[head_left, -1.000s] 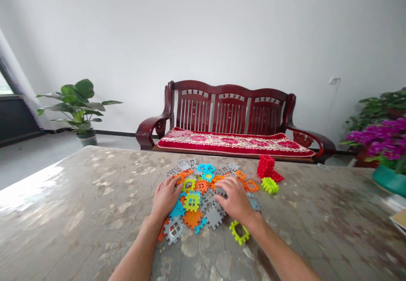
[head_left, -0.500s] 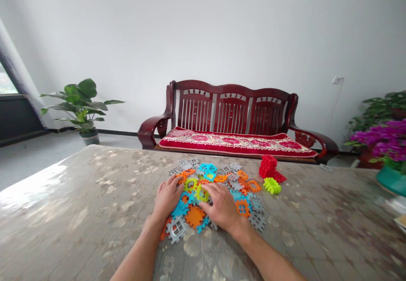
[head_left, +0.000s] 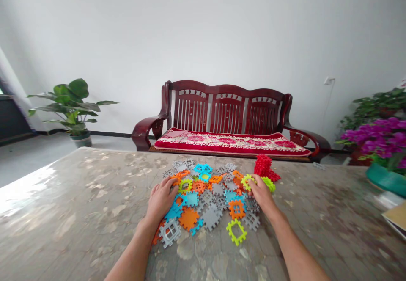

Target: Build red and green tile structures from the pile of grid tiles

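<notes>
Closest in view, two bare forearms reaching in from the bottom edge. Left hand [head_left: 161, 199] flat on the near left of the pile, grip released, palm down over blue and orange pieces. Right hand [head_left: 261, 194] at the pile's far right edge, grip apparently clenched on a lime-green frame piece [head_left: 244, 181], pinched at the fingertips and partly hidden.

Between the hands, a loose, overlapping pile of plastic snap-together pieces [head_left: 206, 200] in gray, orange, blue and lime, lying flat on the table [head_left: 79, 196] around its middle. At the pile's near edge, a second lime-green frame [head_left: 233, 224], lying apart from the hands. Just past the right hand, a stack of red pieces [head_left: 263, 165] beside a lime-green clump [head_left: 269, 183].

At the right edge of the table, a teal flowerpot [head_left: 385, 179] holding purple flowers [head_left: 374, 143] — soil hidden. Farther off, a dark red wooden sofa [head_left: 228, 111] with a red floral cushion [head_left: 231, 143] against a white wall. Left of the sofa, on the floor, a leafy plant [head_left: 66, 101] in a gray pot [head_left: 80, 141].
</notes>
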Demonstrator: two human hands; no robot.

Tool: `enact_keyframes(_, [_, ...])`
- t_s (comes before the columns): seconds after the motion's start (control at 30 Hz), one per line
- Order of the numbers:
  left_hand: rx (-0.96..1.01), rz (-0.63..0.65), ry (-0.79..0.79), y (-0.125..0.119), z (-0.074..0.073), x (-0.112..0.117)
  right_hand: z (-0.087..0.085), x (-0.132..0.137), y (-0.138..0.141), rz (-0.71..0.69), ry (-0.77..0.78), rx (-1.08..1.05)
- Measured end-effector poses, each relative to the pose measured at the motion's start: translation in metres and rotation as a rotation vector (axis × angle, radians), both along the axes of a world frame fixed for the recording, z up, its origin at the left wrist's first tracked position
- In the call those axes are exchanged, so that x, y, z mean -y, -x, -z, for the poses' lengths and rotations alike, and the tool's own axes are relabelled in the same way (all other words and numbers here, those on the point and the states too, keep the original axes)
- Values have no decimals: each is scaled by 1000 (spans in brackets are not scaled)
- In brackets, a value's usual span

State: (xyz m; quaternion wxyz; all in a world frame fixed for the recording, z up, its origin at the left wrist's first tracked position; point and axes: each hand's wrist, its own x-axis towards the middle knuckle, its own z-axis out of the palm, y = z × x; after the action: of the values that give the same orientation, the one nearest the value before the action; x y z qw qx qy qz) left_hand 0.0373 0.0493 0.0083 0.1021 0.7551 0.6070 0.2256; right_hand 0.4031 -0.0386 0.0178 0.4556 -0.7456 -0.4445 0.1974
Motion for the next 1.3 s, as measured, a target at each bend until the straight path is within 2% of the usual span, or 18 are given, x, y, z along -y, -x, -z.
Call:
enact_keyframes(0.1, [-23, -3, 1, 0, -2, 1, 6, -2, 0, -71, -18, 86])
enact_keyframes(0.3, [-38, -1, 7, -1, -4, 2, 9, -5, 0, -46, -70, 252])
enact_keyframes(0.6, [-22, 4, 9, 1, -1, 0, 6, -6, 11, -42, 21, 402])
enact_keyframes(0.87, [-15, 3, -27, 2, 3, -2, -1, 1, 22, 18, 3, 690])
enact_keyframes(0.97, [-24, 10, -17, 3, 3, -3, -4, 2, 14, 106, -55, 695])
enact_keyframes(1.13, [-35, 18, -9, 4, 5, -4, -7, 7, -18, 269, -160, 692])
enact_keyframes(1.3, [-41, 19, 10, 3, 5, -4, -10, 17, -39, 366, -27, 772])
